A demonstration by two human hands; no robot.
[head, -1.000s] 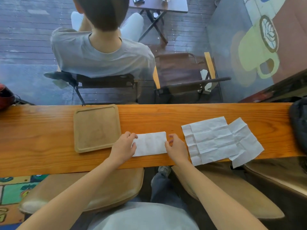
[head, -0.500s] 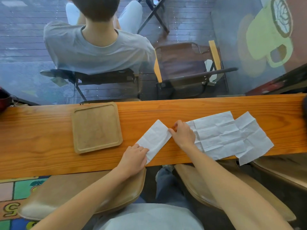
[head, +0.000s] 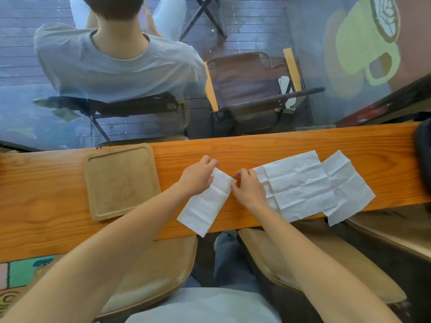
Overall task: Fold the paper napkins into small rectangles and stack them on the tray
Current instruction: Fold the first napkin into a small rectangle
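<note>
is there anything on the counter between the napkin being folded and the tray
Nothing visible. The folded napkin, pinched at its far end by the left hand and right hand, has only bare counter between it and the empty wooden tray.

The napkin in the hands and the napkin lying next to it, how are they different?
The folded napkin is a narrow strip; the open napkin is spread wide. The left hand and right hand hold the folded napkin's far end; the open napkin lies unheld. Both are white and creased.
</note>
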